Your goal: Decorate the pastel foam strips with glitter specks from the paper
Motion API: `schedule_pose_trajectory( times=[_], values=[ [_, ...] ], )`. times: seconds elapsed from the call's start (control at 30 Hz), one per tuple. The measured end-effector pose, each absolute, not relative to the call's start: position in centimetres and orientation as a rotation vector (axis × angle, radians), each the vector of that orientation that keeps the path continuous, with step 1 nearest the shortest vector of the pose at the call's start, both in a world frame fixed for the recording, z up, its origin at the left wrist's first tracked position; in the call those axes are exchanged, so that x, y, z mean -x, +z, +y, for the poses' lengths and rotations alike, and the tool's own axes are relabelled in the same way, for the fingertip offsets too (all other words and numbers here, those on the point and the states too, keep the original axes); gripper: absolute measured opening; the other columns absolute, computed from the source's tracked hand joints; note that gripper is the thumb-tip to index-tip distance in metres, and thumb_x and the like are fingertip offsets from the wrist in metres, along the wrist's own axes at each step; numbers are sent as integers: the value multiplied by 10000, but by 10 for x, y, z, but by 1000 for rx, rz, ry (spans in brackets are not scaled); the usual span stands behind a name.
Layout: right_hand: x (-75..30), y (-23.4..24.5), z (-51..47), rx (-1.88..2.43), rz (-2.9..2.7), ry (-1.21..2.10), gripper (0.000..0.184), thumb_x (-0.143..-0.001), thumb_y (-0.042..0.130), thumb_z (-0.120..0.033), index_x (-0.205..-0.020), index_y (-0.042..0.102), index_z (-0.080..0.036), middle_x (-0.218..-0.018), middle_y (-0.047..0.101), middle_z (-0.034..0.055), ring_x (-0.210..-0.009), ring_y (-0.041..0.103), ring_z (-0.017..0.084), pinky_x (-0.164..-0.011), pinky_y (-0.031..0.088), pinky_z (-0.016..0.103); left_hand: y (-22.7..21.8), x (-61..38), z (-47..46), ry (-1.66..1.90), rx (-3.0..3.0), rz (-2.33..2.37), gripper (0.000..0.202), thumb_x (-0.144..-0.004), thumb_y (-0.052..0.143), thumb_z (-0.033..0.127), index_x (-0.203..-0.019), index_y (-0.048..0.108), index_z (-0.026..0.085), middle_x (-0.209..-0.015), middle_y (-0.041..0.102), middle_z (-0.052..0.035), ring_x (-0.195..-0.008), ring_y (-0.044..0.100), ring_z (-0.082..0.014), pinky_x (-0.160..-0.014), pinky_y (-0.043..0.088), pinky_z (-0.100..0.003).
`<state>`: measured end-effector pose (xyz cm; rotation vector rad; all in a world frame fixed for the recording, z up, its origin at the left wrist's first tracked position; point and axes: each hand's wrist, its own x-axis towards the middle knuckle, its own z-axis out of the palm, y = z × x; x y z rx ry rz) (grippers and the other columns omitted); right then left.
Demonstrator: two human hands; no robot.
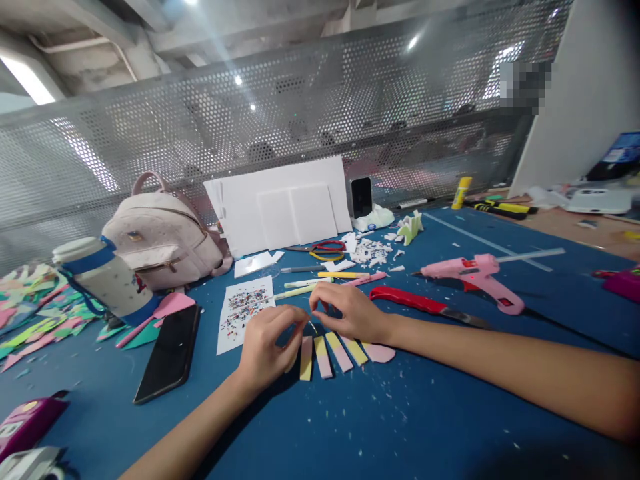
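Observation:
My left hand (270, 340) and my right hand (350, 311) meet over the middle of the blue table, the fingers of each curled into a pinch. A thin, shiny strand shows between the fingertips; what it is I cannot make out. Just below the hands, several flat pink and yellow strips (323, 357) lie fanned out, their upper ends partly hidden by the fingers. A rounded pink piece (380, 352) lies at the right end of the fan. Left of my left hand is a white sheet (226, 339) covered with small coloured bits.
A pink glue gun (473, 273) and a red-handled knife (410, 299) lie near my right forearm. Pens (345, 275), scissors (327, 251) and white scraps (371, 252) are beyond the hands. To the left are a phone (169, 353), a tumbler (110, 283) and a backpack (163, 233).

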<state>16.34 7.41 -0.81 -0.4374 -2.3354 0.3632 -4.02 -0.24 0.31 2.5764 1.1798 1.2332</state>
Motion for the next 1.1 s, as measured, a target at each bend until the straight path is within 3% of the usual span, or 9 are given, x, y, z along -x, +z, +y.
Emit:
schedule_pose_trajectory(
  times=[0.13, 0.5, 0.67, 1.1],
  values=[
    [-163, -8, 75, 470, -2334, 363, 45, -953, 500, -200, -935, 542, -199, -900, 578, 24, -750, 502, 140, -688, 396, 263, 8, 37, -9, 1161, -2566, 884, 175, -888, 523, 62, -960, 636, 173, -1079, 704, -111, -966, 665, -184, -815, 522, -292],
    [-163, -8, 74, 545, -2315, 373, 32, -931, 517, -177, -932, 540, -199, -910, 579, 10, -764, 511, 133, -697, 390, 260, 13, 30, -18, 1061, -2626, 708, 239, -840, 521, 29, -967, 657, 178, -1149, 647, -125, -956, 634, -198, -769, 514, -310],
    [-162, -8, 74, 570, -2307, 361, 41, -931, 520, -168, -936, 540, -203, -911, 576, 5, -751, 514, 129, -707, 392, 259, 14, 27, -17, 967, -2584, 522, 255, -842, 498, 2, -992, 620, 166, -1031, 736, -105, -887, 674, -191, -765, 513, -318],
    [-163, -9, 74, 722, -2297, 296, 86, -900, 536, -153, -944, 552, -225, -921, 522, -1, -774, 526, 132, -693, 374, 247, 12, 28, -16, 1012, -2605, 517, 250, -843, 497, 10, -1000, 619, 162, -897, 726, -105, -822, 671, -206, -705, 496, -318]
  ],
)
